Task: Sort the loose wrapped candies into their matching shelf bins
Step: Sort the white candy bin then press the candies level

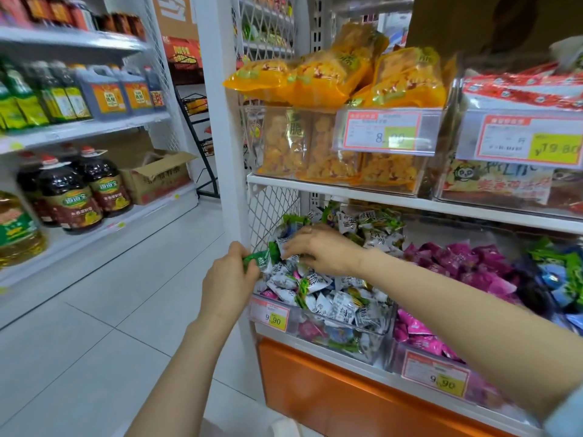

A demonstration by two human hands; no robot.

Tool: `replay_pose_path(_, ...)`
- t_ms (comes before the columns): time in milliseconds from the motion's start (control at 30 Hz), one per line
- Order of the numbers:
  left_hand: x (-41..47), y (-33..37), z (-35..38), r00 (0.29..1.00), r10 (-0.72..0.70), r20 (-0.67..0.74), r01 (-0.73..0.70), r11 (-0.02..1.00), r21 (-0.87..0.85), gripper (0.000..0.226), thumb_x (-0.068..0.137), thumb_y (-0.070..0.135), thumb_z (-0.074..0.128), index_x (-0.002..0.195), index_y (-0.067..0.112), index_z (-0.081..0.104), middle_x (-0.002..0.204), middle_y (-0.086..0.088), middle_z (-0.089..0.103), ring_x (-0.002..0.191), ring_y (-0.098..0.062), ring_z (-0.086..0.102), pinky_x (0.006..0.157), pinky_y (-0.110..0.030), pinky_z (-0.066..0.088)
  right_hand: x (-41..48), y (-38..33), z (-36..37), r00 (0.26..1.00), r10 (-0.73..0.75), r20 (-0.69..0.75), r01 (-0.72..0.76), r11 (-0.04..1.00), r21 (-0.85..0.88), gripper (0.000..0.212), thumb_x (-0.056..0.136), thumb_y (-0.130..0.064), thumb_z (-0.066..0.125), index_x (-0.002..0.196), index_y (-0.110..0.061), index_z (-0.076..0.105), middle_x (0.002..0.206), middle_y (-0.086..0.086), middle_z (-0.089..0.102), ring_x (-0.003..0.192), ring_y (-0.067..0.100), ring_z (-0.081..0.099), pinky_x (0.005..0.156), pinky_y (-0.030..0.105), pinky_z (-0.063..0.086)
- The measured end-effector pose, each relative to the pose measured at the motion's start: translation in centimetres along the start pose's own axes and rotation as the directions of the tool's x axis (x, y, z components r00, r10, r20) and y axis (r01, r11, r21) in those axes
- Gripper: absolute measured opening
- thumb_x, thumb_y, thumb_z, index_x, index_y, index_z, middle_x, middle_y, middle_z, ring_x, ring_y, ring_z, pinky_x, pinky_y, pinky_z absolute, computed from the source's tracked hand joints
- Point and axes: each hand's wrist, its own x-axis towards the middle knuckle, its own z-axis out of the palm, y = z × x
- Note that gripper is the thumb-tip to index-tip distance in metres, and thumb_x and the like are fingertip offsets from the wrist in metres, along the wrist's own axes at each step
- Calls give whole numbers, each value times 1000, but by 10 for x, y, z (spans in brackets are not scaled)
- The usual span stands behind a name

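Observation:
My left hand (228, 279) grips green wrapped candies (258, 258) just left of the clear bin (375, 331) on the lower shelf. That bin is heaped with white-and-green wrapped candies (328, 298), with a few pink ones mixed in. My right hand (321, 247) reaches into the heap from the right, its fingers pinching a candy near the bin's left side. The neighbouring bin holds magenta wrapped candies (467, 263). Farther right lies a bin of blue and green candies (555, 275).
The upper shelf carries bins of orange snack bags (347, 77) and red packets (520, 89). A white shelf post (220, 152) stands left of the bins. Oil bottles (72, 197) line shelves across the tiled aisle floor (126, 294). An orange panel (331, 383) runs below.

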Motion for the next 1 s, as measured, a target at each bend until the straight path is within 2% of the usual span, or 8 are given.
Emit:
replay_pose_path(100, -3, -2, -1, 1000, -3, 4, 3, 1000, -6, 10, 93, 21, 50, 98, 13, 48, 77, -5, 55, 71, -25, 47, 57, -32, 29, 8, -4, 4, 996, 11, 93, 0, 994, -113, 32, 96, -24, 47, 126, -29, 57, 129, -9, 57, 124, 15, 45, 115, 41, 11)
replay_pose_path(233, -1, -11, -3, 999, -33, -8, 32, 999, -29, 11, 94, 25, 49, 95, 14, 48, 74, -2, 54, 72, -25, 48, 55, -32, 31, 21, -11, 5, 986, 161, -33, -163, 986, -44, 29, 95, -30, 50, 123, -27, 56, 105, -1, 69, 97, 19, 60, 108, 38, 24)
replay_pose_path(400, 3, -21, -5, 998, -57, -1, 56, 987, -154, 11, 94, 30, 52, 92, 19, 48, 76, -6, 63, 71, -26, 63, 63, -35, 44, 44, -21, 12, 961, 242, -131, -251, 966, -65, 42, 91, -30, 59, 131, -26, 48, 104, 6, 68, 96, 25, 60, 77, 29, 35)
replay_pose_path(600, 3, -20, -4, 1000, -13, 11, 16, 974, -228, 7, 94, 16, 52, 99, 21, 52, 83, -8, 64, 77, -27, 62, 67, -36, 46, 51, -19, 19, 968, 210, -135, -230, 961, -153, 23, 90, -22, 58, 113, -21, 58, 97, 6, 67, 91, 27, 58, 74, 30, 29)
replay_pose_path(667, 4, -19, -4, 1000, -1, -5, 0, 974, -228, 7, 93, 14, 51, 96, 21, 52, 85, -5, 63, 77, -26, 61, 67, -36, 44, 49, -18, 17, 961, 218, -168, -231, 971, -61, 19, 89, -25, 60, 108, -22, 62, 93, 2, 66, 88, 23, 58, 75, 26, 27)
replay_pose_path(767, 5, -14, -3, 1000, 12, -15, -15, 983, -185, 7, 93, 14, 52, 93, 21, 50, 94, 2, 62, 80, -23, 61, 66, -35, 42, 43, -14, 12, 945, 261, -197, -212, 948, 237, 9, 84, -27, 68, 93, -23, 66, 84, -7, 60, 79, 13, 54, 73, 21, 33)
replay_pose_path(900, 7, -2, 2, 1000, 21, -21, -24, 990, -137, 7, 92, 12, 53, 96, 17, 50, 100, 4, 61, 86, -21, 54, 65, -32, 36, 26, -15, -5, 931, 332, -149, -157, 737, 657, 9, 79, -15, 74, 81, -11, 66, 75, -9, 59, 67, 5, 52, 61, 14, 39)
replay_pose_path(1000, 8, 5, 5, 999, 23, -40, -33, 966, -255, 6, 92, 11, 53, 92, 16, 50, 95, 2, 61, 89, -20, 54, 66, -27, 33, 8, -15, -17, 936, 337, -101, -128, 594, 794, 9, 79, -10, 73, 82, -4, 66, 73, 2, 63, 68, 12, 58, 66, 23, 44)
